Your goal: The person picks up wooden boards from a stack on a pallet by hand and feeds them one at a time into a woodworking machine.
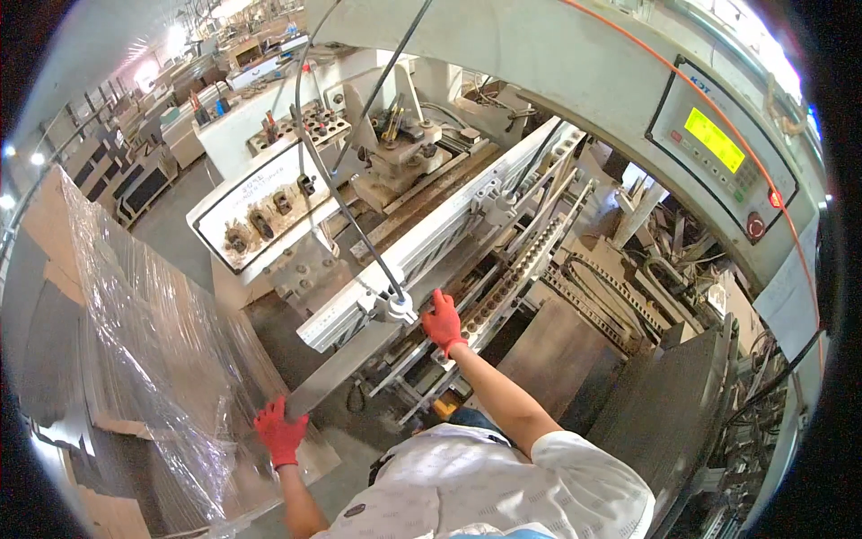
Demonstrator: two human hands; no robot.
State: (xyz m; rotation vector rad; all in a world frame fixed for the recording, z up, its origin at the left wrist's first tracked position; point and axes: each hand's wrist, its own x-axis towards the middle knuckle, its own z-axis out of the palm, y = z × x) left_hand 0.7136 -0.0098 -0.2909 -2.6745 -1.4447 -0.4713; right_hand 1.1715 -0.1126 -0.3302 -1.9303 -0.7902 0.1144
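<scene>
A long, narrow grey board (337, 368) runs diagonally from the lower left into the machine, beside its white guide rail (328, 330). My left hand (280, 433), in a red glove, is closed on the board's near end. In a matching red glove, my right hand (443, 325) is at the board's right side, close to a round white clamp fitting (398, 308) on the rail. Its fingers are apart and point forward; whether they touch the board is hard to make out.
Plastic-wrapped stacked panels (153, 359) stand at the left. A control panel (723, 148) with a lit yellow-green screen hangs at the upper right on the machine's arm. Hoses dangle over the rail. A dark conveyor belt (660, 422) lies to the right.
</scene>
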